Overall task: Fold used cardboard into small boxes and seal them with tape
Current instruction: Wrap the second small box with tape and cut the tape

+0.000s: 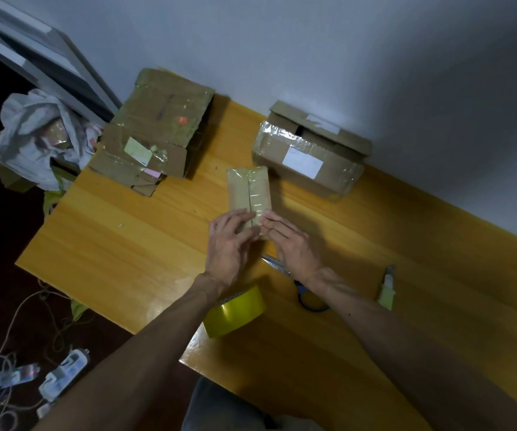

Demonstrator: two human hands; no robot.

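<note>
Smoothing tape on the box point(249, 194)
Flat fingers of left hand point(230, 241) and right hand point(291, 244) press its near end, probably bedding the seam; roll point(235, 311) kept near on the bench point(111, 244).

We seem to be in a room at home, set up for makeshift packing. A yellow wooden table point(120, 244) stands against a bare pale wall point(344, 57). Used cardboard point(157, 119) is stacked at its far left corner. A tape roll point(235, 312) and scissors point(308, 298) lie near its front edge, and power strips point(64, 371) and loose cords point(7, 335) lie on the dark floor point(2, 244).
</note>
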